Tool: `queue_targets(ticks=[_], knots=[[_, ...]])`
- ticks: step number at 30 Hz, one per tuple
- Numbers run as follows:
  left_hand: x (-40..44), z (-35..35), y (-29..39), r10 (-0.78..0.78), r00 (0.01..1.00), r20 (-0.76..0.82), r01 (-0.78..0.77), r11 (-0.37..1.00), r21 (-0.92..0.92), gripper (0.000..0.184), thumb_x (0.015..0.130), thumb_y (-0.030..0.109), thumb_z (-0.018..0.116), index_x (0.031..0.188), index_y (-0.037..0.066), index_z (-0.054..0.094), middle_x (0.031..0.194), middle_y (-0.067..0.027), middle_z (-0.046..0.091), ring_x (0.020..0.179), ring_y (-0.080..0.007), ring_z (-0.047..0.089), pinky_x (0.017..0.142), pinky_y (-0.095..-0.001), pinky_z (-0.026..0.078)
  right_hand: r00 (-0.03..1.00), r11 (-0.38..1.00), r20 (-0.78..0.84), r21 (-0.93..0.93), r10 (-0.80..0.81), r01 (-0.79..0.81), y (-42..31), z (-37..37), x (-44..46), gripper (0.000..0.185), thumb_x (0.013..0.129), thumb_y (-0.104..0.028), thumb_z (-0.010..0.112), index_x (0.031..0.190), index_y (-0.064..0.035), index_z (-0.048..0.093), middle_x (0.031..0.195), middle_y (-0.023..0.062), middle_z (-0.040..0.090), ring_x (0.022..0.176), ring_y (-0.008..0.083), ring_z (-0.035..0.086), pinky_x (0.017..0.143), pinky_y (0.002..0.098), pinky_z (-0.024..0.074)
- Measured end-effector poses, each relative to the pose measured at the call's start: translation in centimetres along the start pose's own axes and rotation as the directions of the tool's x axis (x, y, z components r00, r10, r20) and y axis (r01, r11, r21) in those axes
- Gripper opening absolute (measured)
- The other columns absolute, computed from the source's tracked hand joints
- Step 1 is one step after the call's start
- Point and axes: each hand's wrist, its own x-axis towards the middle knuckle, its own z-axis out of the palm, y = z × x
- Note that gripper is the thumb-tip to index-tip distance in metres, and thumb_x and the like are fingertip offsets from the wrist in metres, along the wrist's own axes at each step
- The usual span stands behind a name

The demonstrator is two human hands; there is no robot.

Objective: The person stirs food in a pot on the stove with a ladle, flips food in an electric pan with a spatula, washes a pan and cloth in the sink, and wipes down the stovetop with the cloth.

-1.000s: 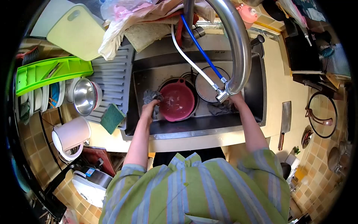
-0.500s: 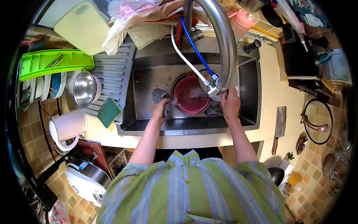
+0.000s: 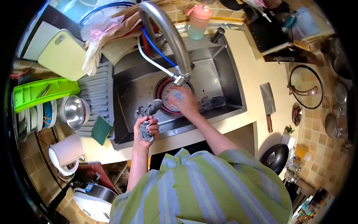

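Note:
My left hand (image 3: 144,131) is closed around a bunched grey cloth (image 3: 152,108), held up over the front edge of the sink (image 3: 131,93). Part of the cloth sticks out above my fist and part hangs below it. My right hand (image 3: 186,102) is over a round, pale patterned disc (image 3: 175,91), its fingers smeared by motion, so I cannot tell if they grip it. Around the disc shows a red rim (image 3: 161,89), low in the sink. A second dark grey cloth (image 3: 212,103) lies on the sink floor, right of my hand.
A tall curved faucet (image 3: 173,41) arches above the disc. Left stand a ribbed drainboard (image 3: 95,87), metal bowl (image 3: 74,112), green scouring pad (image 3: 100,130) and pink pitcher (image 3: 67,149). A cleaver (image 3: 267,99) lies on the right counter; a pink-topped bottle (image 3: 199,22) stands behind the sink.
My left hand has lifted the grey cloth from the sink toward me. My right hand has moved left over the red-rimmed round. The disc now lies within the red rim, and the view has shifted and turned.

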Motion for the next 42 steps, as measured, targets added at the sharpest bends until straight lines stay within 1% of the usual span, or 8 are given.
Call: queue_targets(ticks=[3, 5, 9, 17, 21, 27, 36, 42], knots=[[1.5, 1.6, -3.5, -0.198, 0.945, 0.259, 0.255, 0.944, -0.207, 0.02, 0.091, 0.021, 0.061, 0.096, 0.001, 0.06, 0.077, -0.0022, 0.057, 0.055, -0.0097, 0.053, 0.049, -0.0232, 0.048, 0.857, 0.174, 0.513, 0.841, 0.043, -0.512, -4.5, 2.2, -0.7, 0.073, 0.09, -0.047, 0.074, 0.147, -0.0112, 0.046, 0.137, 0.018, 0.058, 0.122, 0.0282, 0.06, 0.101, 0.0432, 0.0497], [2.4, 2.4, -5.8, -0.227, 0.886, 0.404, 0.332, 0.919, -0.211, 0.024, 0.09, 0.021, 0.062, 0.101, 0.0, 0.06, 0.085, -0.0051, 0.064, 0.059, -0.0115, 0.062, 0.049, -0.0241, 0.053, 0.723, -0.258, 0.629, 0.676, -0.286, -0.69, -8.3, 0.6, -0.5, 0.073, 0.091, -0.041, 0.075, 0.151, -0.0149, 0.042, 0.133, 0.0199, 0.059, 0.117, 0.0315, 0.062, 0.094, 0.0461, 0.0538], [1.8, 2.5, -7.3, -0.158, 0.775, 0.611, 0.385, 0.886, -0.259, 0.05, 0.088, 0.017, 0.066, 0.131, -0.005, 0.054, 0.117, -0.0155, 0.067, 0.079, -0.0199, 0.071, 0.05, -0.0314, 0.06, 0.677, -0.212, 0.574, 0.67, -0.46, -0.712, -11.5, -1.3, -0.9, 0.052, 0.093, -0.026, 0.071, 0.139, -0.0098, 0.052, 0.106, 0.0147, 0.063, 0.094, 0.0272, 0.066, 0.081, 0.042, 0.0569], [-0.4, 4.3, -3.9, -0.371, 0.89, 0.265, 0.243, 0.878, 0.413, 0.017, 0.097, 0.02, 0.065, 0.103, 0.007, 0.055, 0.063, 0.0033, 0.047, 0.043, -0.0061, 0.039, 0.037, -0.0191, 0.03, 0.618, 0.31, 0.685, 0.727, -0.385, -0.612, -13.9, -1.6, 1.2, 0.025, 0.099, -0.019, 0.063, 0.112, 0.0016, 0.065, 0.07, -0.0016, 0.052, 0.058, 0.0082, 0.05, 0.053, 0.0236, 0.0455], [0.6, 4.6, -1.7, -0.032, 0.99, -0.134, 0.128, 0.582, 0.803, 0.014, 0.091, 0.016, 0.065, 0.091, 0.011, 0.053, 0.06, 0.0044, 0.038, 0.045, -0.006, 0.032, 0.039, -0.0215, 0.022, 0.667, 0.511, 0.682, 0.705, -0.299, -0.492, -14.2, -0.7, 2.4, 0.024, 0.1, -0.023, 0.062, 0.098, -0.0002, 0.069, 0.062, -0.0025, 0.049, 0.048, 0.0082, 0.045, 0.047, 0.0261, 0.043], [4.1, 2.9, 0.7, 0.264, 0.963, -0.057, 0.041, 0.065, 0.997, 0.02, 0.089, 0.027, 0.066, 0.083, 0.015, 0.051, 0.061, 0.0045, 0.043, 0.045, -0.0071, 0.036, 0.041, -0.026, 0.023, 0.828, 0.779, 0.556, 0.551, -0.074, -0.3, -13.5, 3.5, 4.2, 0.033, 0.101, -0.03, 0.058, 0.086, -0.0023, 0.066, 0.058, -0.0001, 0.05, 0.043, 0.0102, 0.044, 0.042, 0.0296, 0.0425], [9.4, -6.6, 4.6, 0.386, 0.713, 0.585, -0.261, -0.628, 0.733, 0.024, 0.091, 0.025, 0.067, 0.091, 0.001, 0.065, 0.082, -0.0102, 0.07, 0.069, -0.0251, 0.067, 0.064, -0.0396, 0.052, 0.784, 0.529, 0.4, 0.583, 0.475, -0.617, -9.8, 8.2, 4.8, 0.057, 0.101, -0.052, 0.051, 0.071, -0.0037, 0.054, 0.055, 0.0062, 0.053, 0.038, 0.0171, 0.047, 0.033, 0.0373, 0.038], [7.6, -3.3, 2.8, 0.421, 0.783, 0.458, 0.186, -0.861, 0.474, 0.032, 0.085, 0.034, 0.066, 0.086, 0.002, 0.07, 0.08, -0.0282, 0.069, 0.079, -0.0479, 0.068, 0.07, -0.0546, 0.054, 0.655, 0.232, 0.483, 0.673, 0.581, -0.702, -7.7, 8.5, 4.0, 0.049, 0.1, -0.052, 0.054, 0.078, -0.0086, 0.052, 0.055, 0.0031, 0.048, 0.035, 0.0159, 0.04, 0.032, 0.0353, 0.033]])
